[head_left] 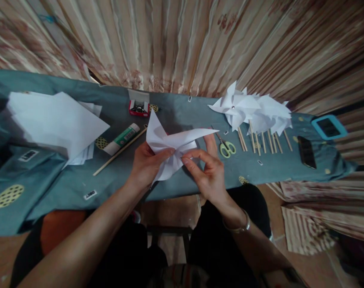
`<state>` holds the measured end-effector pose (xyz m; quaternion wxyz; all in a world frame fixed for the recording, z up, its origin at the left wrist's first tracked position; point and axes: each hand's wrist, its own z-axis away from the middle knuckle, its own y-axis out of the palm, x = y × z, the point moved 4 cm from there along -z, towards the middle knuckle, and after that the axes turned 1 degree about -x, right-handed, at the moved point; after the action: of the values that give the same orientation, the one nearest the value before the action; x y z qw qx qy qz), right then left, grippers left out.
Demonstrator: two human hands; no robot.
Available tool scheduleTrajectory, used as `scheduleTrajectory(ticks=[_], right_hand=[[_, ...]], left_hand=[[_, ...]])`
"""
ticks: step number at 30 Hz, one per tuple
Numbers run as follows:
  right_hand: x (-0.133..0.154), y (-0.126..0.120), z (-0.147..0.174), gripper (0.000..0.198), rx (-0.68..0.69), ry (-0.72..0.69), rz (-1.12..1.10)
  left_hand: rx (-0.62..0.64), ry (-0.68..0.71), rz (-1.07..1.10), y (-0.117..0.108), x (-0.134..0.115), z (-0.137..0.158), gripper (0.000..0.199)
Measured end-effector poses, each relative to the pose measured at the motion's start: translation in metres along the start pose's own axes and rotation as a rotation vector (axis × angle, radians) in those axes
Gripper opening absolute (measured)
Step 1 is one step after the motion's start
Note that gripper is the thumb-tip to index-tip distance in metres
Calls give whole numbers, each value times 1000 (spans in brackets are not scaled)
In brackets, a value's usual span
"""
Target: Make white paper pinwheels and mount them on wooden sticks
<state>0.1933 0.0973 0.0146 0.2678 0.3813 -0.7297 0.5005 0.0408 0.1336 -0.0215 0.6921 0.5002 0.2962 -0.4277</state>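
A white paper pinwheel [177,140] with folded blades is held up over the table's near edge. My left hand [148,162] grips it from the left, the thumb pressed near its centre and the other fingers behind the paper. At the pinwheel's right side, the thumb and index finger of my right hand [207,168] pinch a small dark pin [182,158] close to the centre. Left of the pinwheel lie a wooden stick [118,154] and a green-and-white glue stick [126,135]. Behind it stands an open red box [139,108] of small shiny metal pieces.
White paper sheets [56,120] are stacked at the left. To the right are green-handled scissors [227,149] and several white pinwheels [244,106] on wooden sticks. A dark phone [307,152] and a blue-framed device [329,127] lie at the far right of the cloth-covered table [176,108].
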Motion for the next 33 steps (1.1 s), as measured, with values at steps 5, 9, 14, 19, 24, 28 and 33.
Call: scheduleTrajectory(ticks=[5, 9, 14, 19, 24, 28, 33], right_hand=[[-5, 3, -5, 8, 27, 41, -74], [-5, 5, -5, 7, 36, 41, -74], [-8, 5, -4, 8, 39, 75, -89], [-9, 5, -5, 7, 46, 107, -109], [-11, 6, -5, 8, 55, 99, -121], [-13, 6, -4, 9, 47, 96, -141], [-12, 6, -5, 8, 48, 84, -128]], left_hand=[[8, -7, -5, 2, 4, 1, 31], [6, -24, -14, 3, 6, 2, 35], [-2, -32, -39, 5, 5, 4, 36], [-14, -28, -53, 4, 5, 4, 37], [-17, -33, -56, 5, 7, 3, 36], [-15, -39, -43, 6, 7, 4, 35], [-16, -36, -30, 7, 6, 4, 33]])
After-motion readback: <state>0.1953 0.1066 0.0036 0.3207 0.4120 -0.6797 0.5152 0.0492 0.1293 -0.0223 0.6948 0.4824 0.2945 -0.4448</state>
